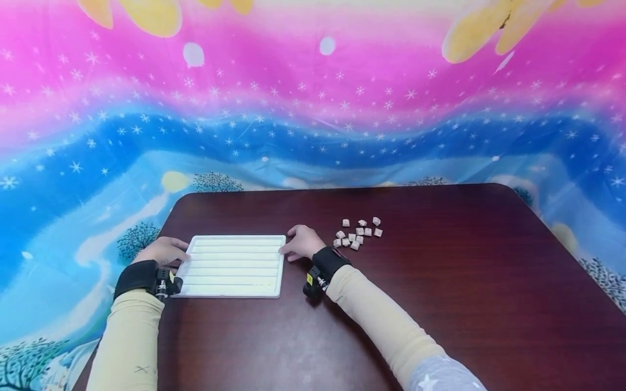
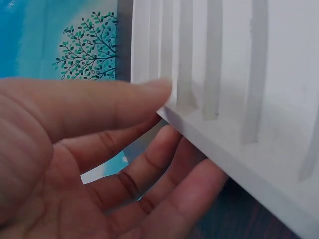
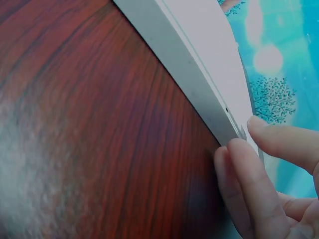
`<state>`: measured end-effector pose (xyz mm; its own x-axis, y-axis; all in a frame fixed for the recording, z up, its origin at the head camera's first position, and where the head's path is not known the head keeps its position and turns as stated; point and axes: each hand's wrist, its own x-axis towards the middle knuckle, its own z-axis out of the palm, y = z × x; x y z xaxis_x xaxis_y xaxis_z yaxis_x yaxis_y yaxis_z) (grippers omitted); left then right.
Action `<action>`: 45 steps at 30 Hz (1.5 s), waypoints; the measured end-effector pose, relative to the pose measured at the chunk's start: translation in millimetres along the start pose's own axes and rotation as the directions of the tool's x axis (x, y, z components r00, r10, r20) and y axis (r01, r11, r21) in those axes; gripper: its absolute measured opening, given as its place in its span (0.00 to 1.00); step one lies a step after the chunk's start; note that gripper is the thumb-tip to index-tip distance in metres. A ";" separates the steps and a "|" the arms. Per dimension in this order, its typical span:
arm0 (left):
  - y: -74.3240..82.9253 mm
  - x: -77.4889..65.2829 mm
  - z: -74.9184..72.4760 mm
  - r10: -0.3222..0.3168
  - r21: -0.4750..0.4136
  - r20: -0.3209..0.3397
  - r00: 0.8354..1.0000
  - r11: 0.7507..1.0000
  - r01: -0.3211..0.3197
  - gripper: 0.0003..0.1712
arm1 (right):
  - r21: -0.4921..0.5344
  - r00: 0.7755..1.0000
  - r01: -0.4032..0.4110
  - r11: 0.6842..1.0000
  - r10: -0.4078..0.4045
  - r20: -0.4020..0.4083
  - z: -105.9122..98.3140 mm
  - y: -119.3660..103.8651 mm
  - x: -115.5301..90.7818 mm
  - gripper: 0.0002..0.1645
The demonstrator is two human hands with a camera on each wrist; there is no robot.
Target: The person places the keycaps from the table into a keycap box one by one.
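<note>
A white rectangular tray (image 1: pixel 233 266) with parallel ridges running across it lies on the table, left of the middle. At its left edge my left hand (image 1: pixel 163 251) grips it; in the left wrist view the thumb (image 2: pixel 124 102) lies over the rim and the other fingers reach beneath. My right hand (image 1: pixel 302 243) is at the upper right edge, its thumb (image 3: pixel 279 142) by the top of the rim and its fingers (image 3: pixel 251 181) against the outer side wall. Small pale blocks (image 1: pixel 360 232), several of them, lie loosely grouped right of my right hand.
The dark red-brown wooden table (image 1: pixel 464 282) reaches back to a colourful printed cloth (image 1: pixel 313 108) hanging behind it and along the left side. Each wrist wears a black strap with a small camera (image 1: pixel 313 285).
</note>
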<state>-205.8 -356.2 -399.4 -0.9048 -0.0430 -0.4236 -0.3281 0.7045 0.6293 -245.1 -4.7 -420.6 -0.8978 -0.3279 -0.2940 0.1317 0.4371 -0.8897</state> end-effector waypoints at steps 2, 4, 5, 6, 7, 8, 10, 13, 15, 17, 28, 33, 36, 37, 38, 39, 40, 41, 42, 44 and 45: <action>-0.3 1.1 0.4 -0.004 0.003 -0.003 1.000 1.000 0.004 0.31 | 0.000 1.000 0.002 1.000 -0.002 -0.007 2.1 -1.7 -0.4 0.34; -1.2 2.4 0.6 -0.006 0.013 -0.006 1.000 1.000 0.006 0.31 | 0.001 1.000 0.003 1.000 -0.003 -0.013 4.1 -2.6 -0.8 0.33; -1.7 2.8 0.8 -0.008 0.016 -0.007 1.000 1.000 0.008 0.31 | 0.003 1.000 0.003 1.000 -0.003 -0.017 4.9 -2.7 -0.5 0.33; -2.0 3.1 0.9 -0.005 0.020 -0.009 1.000 1.000 0.005 0.31 | 0.003 1.000 0.002 1.000 -0.002 -0.022 5.6 -2.5 -0.3 0.32; -2.6 3.6 1.3 0.001 0.020 -0.008 1.000 1.000 -0.001 0.31 | -0.001 1.000 0.002 1.000 -0.002 -0.028 6.3 -2.4 -0.6 0.32; -2.9 3.8 1.7 0.001 0.015 -0.009 1.000 1.000 -0.001 0.31 | -0.002 0.999 0.001 1.000 -0.001 -0.033 7.0 -2.3 -0.8 0.32; -3.1 3.6 2.5 0.008 0.012 -0.010 1.000 1.000 -0.008 0.31 | -0.006 0.999 0.002 1.000 -0.003 -0.041 7.9 -1.7 -1.6 0.31; -2.4 2.7 3.6 0.007 0.000 -0.010 1.000 1.000 -0.007 0.32 | 0.004 0.999 0.011 1.000 -0.010 -0.039 9.1 -0.4 -2.7 0.31; -0.7 1.3 4.2 0.006 0.003 -0.010 1.000 1.000 -0.006 0.31 | 0.029 0.999 0.010 1.000 -0.009 -0.035 9.4 1.2 -2.4 0.32; 0.1 -0.1 5.1 0.003 -0.004 -0.011 1.000 1.000 -0.003 0.31 | 0.054 0.999 0.012 0.998 -0.010 -0.030 9.7 2.7 -2.1 0.32; 7.6 -10.2 14.8 0.002 -0.026 0.000 1.000 1.000 -0.002 0.35 | 0.051 1.000 -0.006 0.999 0.006 -0.001 0.1 3.1 -9.5 0.31; 7.9 -12.9 18.7 -0.005 -0.031 0.023 1.000 1.000 0.006 0.39 | 0.058 1.000 -0.007 0.998 0.007 0.007 -3.6 4.8 -12.2 0.31; 8.9 -14.7 20.4 -0.005 -0.031 0.032 0.999 1.000 0.006 0.40 | 0.069 1.000 -0.009 0.998 0.008 0.014 -5.8 6.5 -14.8 0.31; 9.5 -15.4 21.0 -0.003 -0.030 0.035 0.999 1.000 0.005 0.40 | 0.071 1.000 -0.010 0.997 0.008 0.017 -6.4 7.4 -15.8 0.31; 10.0 -16.1 21.8 0.000 -0.026 0.039 0.999 1.000 0.001 0.40 | 0.074 1.000 -0.013 0.997 0.012 0.018 -7.2 8.0 -17.0 0.31; 10.6 -16.8 23.1 0.001 -0.025 0.040 0.999 1.000 0.000 0.41 | 0.078 1.000 -0.016 0.997 0.015 0.019 -7.9 8.6 -18.3 0.31; 11.2 -17.5 24.2 0.005 -0.020 0.041 0.999 1.000 -0.004 0.41 | 0.082 1.000 -0.020 0.996 0.018 0.018 -8.5 9.4 -19.6 0.31; 11.7 -18.3 25.3 0.009 -0.018 0.043 0.999 1.000 -0.008 0.41 | 0.088 1.000 -0.025 0.996 0.023 0.018 -9.2 10.0 -21.3 0.31; 11.9 -19.1 26.4 0.012 -0.018 0.047 0.999 1.000 -0.011 0.41 | 0.094 0.999 -0.031 0.995 0.029 0.018 -9.7 10.7 -23.3 0.31; 13.2 -20.4 28.8 0.017 -0.015 0.050 0.999 1.000 -0.016 0.41 | 0.104 0.999 -0.040 0.994 0.039 0.017 -11.5 12.5 -27.7 0.31; 13.5 -21.0 30.0 0.019 -0.013 0.051 0.999 1.000 -0.018 0.40 | 0.110 0.999 -0.044 0.993 0.043 0.018 -12.1 13.7 -29.7 0.31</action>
<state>-183.0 -324.5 -401.5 -0.8956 0.0067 -0.4448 -0.3151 0.6962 0.6450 -221.7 21.1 -419.9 -0.8836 -0.3243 -0.3379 0.2168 0.3564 -0.9088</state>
